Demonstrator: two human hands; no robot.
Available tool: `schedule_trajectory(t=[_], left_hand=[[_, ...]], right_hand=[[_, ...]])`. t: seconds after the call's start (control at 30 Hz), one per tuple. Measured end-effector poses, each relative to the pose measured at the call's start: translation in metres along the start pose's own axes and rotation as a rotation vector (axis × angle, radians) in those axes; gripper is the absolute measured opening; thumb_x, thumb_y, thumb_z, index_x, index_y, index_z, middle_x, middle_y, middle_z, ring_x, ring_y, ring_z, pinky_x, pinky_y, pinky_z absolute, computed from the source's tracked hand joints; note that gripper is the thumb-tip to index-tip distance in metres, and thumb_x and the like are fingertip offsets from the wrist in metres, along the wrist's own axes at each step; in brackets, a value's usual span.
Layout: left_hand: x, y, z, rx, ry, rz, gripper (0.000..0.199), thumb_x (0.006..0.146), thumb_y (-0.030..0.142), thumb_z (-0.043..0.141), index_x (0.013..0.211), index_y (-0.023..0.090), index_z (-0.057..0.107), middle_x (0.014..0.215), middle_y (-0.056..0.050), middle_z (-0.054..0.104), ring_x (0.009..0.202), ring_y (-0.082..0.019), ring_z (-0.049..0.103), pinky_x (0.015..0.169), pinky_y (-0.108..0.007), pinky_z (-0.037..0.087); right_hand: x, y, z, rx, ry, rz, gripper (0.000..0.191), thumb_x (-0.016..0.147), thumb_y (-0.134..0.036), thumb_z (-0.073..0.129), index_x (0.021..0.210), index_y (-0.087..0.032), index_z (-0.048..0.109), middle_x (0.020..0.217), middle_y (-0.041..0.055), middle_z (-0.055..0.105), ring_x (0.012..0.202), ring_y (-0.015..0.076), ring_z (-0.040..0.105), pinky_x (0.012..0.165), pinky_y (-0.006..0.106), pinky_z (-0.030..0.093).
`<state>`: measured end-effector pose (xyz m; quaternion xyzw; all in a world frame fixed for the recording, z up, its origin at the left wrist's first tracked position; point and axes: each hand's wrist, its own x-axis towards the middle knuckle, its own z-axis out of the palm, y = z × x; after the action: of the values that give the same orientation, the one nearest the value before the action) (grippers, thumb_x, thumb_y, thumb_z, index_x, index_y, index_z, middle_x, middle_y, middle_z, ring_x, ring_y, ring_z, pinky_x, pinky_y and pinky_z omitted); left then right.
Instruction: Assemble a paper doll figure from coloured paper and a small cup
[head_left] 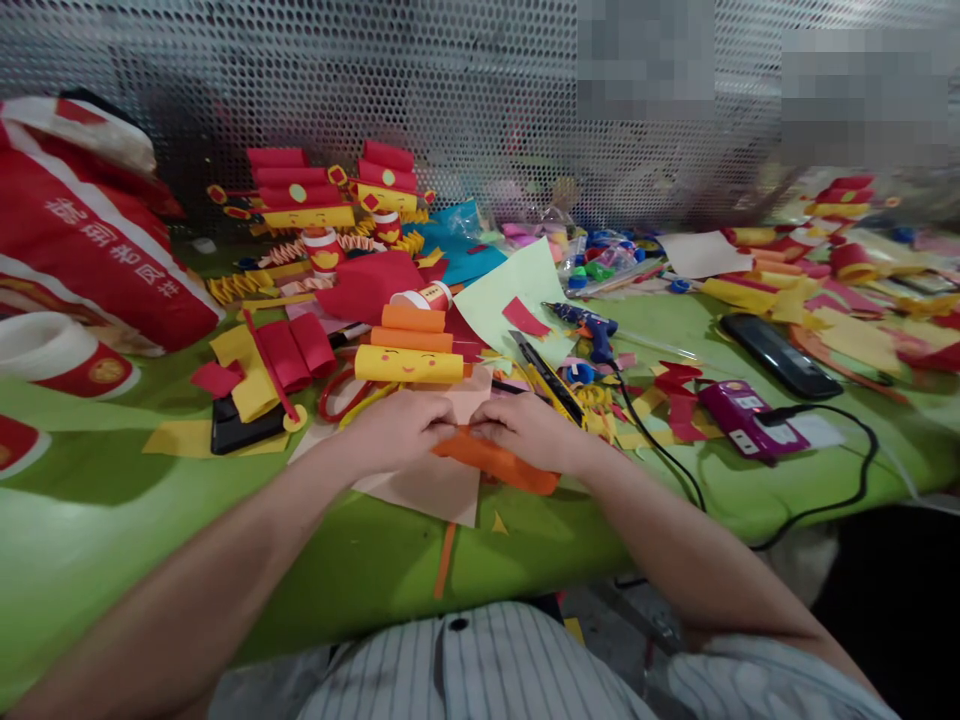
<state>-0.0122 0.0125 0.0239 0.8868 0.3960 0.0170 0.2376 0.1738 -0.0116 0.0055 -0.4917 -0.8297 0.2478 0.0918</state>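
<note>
An orange paper piece (pixel 499 462) lies across the middle, near the table's front edge. My right hand (pixel 529 430) grips its upper edge with bent fingers. My left hand (pixel 401 428) meets its left end, fingers curled and pressed together at the paper. Pale pink paper (pixel 442 492) is underneath. Just beyond my hands sits a yellow paper roll with a smiling face (pixel 409 365), with orange rolls (pixel 414 330) behind it. A box cutter (pixel 547 378) lies right of them, and a blue glue gun (pixel 592 328) is farther back.
A purple power adapter (pixel 750 420) with a black cord and a dark phone (pixel 780 355) are at right. Paper cups (pixel 67 355) and a red bag (pixel 105 230) stand at left. Finished paper figures (pixel 300 195) stand at the back before a perforated metal screen (pixel 480 90).
</note>
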Motion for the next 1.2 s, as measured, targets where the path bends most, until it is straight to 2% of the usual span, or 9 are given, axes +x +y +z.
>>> schedule_trajectory(t=[0.2,0.4,0.57,0.77,0.93,1.2], left_hand=[[0.0007,0.0013,-0.0026,-0.038,-0.016,-0.021,0.022,0.079,0.026,0.044,0.07,0.017,0.062,0.069,-0.001,0.065,0.063,-0.013,0.056,0.055,-0.023,0.035],[0.0014,-0.001,-0.0022,-0.095,-0.07,-0.053,0.023,0.078,0.029,0.045,0.075,0.018,0.065,0.071,-0.001,0.067,0.063,-0.013,0.056,0.054,-0.022,0.034],[0.0019,-0.0005,-0.0018,-0.035,-0.126,-0.046,0.029,0.082,0.029,0.041,0.072,0.017,0.065,0.069,-0.001,0.066,0.061,-0.013,0.056,0.054,-0.023,0.033],[0.0028,0.0029,-0.0028,0.04,-0.094,-0.059,0.027,0.083,0.026,0.04,0.076,0.016,0.064,0.071,-0.002,0.066,0.063,-0.014,0.056,0.057,-0.024,0.034],[0.0024,0.0023,-0.0024,0.052,-0.067,-0.057,0.023,0.082,0.027,0.042,0.075,0.018,0.062,0.072,-0.002,0.065,0.064,-0.014,0.055,0.057,-0.025,0.033],[0.0019,0.0022,-0.0032,-0.026,-0.067,-0.049,0.016,0.077,0.024,0.046,0.072,0.017,0.06,0.071,0.0,0.064,0.065,-0.014,0.054,0.057,-0.024,0.034]], right_hand=[[-0.0012,-0.001,-0.0023,0.119,0.022,0.027,0.019,0.081,-0.024,0.049,0.08,-0.015,0.066,0.081,0.0042,0.068,0.072,0.0135,0.058,0.064,0.024,0.039],[-0.0019,-0.0025,-0.0015,0.102,0.042,0.004,0.019,0.081,-0.022,0.049,0.079,-0.015,0.067,0.077,0.004,0.068,0.07,0.0127,0.057,0.062,0.023,0.038],[-0.0012,-0.0011,0.001,0.057,0.02,0.008,0.02,0.082,-0.022,0.049,0.083,-0.017,0.068,0.079,0.0036,0.069,0.069,0.0121,0.057,0.062,0.023,0.037],[-0.0002,0.0013,0.0022,0.079,-0.056,-0.011,0.027,0.087,-0.028,0.043,0.094,-0.017,0.067,0.093,0.0061,0.07,0.081,0.0158,0.061,0.067,0.025,0.04],[0.0001,0.0018,0.0012,0.077,-0.086,-0.02,0.031,0.089,-0.029,0.039,0.09,-0.015,0.066,0.09,0.0075,0.069,0.08,0.0165,0.061,0.067,0.025,0.039],[0.0001,-0.0007,0.0009,0.047,-0.068,0.025,0.025,0.084,-0.028,0.046,0.088,-0.016,0.067,0.083,0.0049,0.069,0.072,0.0137,0.057,0.06,0.023,0.035]])
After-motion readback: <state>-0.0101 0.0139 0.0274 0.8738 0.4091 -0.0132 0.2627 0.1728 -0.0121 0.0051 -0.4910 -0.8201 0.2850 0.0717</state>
